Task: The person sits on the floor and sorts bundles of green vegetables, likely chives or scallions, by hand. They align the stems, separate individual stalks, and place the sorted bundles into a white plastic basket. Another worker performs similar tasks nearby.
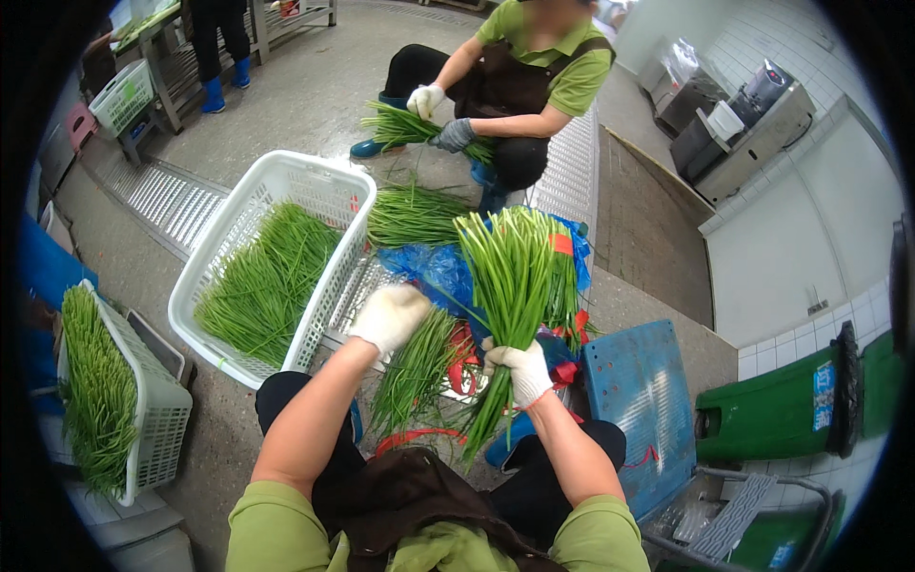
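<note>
My right hand [520, 372], in a white knit glove, grips a bunch of long green stalks, likely garlic chives [504, 279], low down, with the pale ends fanned upward. Gloved too, my left hand [392, 318] is slightly blurred, its fingers curled, beside the white basket; whether it pinches a thin stalk cannot be told. Loose stalks [414, 365] lie on the floor below it, next to red ribbon strips [461, 368]. Behind the held bunch are more stalks with a red band [561, 244] on blue plastic film [436, 268].
A white plastic basket [182, 314] holds cut greens at the left; another full basket [159, 429] stands lower left. Opposite me a co-worker [515, 93] sits holding a bunch. A blue board [640, 415], green bins [765, 407] and a cart with a metal frame are at right.
</note>
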The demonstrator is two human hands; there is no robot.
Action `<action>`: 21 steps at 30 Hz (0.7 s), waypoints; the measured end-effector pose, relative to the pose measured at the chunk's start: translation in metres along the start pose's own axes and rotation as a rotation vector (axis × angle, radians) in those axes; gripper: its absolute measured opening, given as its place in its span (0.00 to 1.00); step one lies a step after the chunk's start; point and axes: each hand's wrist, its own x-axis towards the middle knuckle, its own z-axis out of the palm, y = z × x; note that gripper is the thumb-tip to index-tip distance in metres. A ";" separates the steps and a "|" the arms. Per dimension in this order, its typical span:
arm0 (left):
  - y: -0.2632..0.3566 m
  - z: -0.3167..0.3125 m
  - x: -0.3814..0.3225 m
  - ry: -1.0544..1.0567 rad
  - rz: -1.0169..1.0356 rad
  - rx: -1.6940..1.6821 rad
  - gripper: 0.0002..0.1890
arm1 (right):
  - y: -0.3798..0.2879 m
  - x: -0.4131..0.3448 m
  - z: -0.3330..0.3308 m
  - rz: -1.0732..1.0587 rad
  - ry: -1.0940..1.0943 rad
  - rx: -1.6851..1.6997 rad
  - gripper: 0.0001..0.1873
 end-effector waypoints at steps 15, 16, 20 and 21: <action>0.010 -0.042 -0.003 -0.042 -0.007 -0.483 0.13 | 0.009 -0.001 -0.012 -0.044 -0.199 -0.201 0.19; 0.008 -0.041 -0.004 -0.005 0.008 -0.443 0.11 | 0.008 0.000 -0.013 -0.048 -0.173 -0.117 0.19; 0.008 -0.043 -0.006 -0.083 -0.047 -0.439 0.13 | -0.002 0.004 -0.024 -0.012 -0.079 -0.118 0.21; 0.009 -0.044 -0.006 -0.033 -0.050 -0.434 0.14 | -0.005 0.005 -0.026 0.017 -0.015 -0.197 0.23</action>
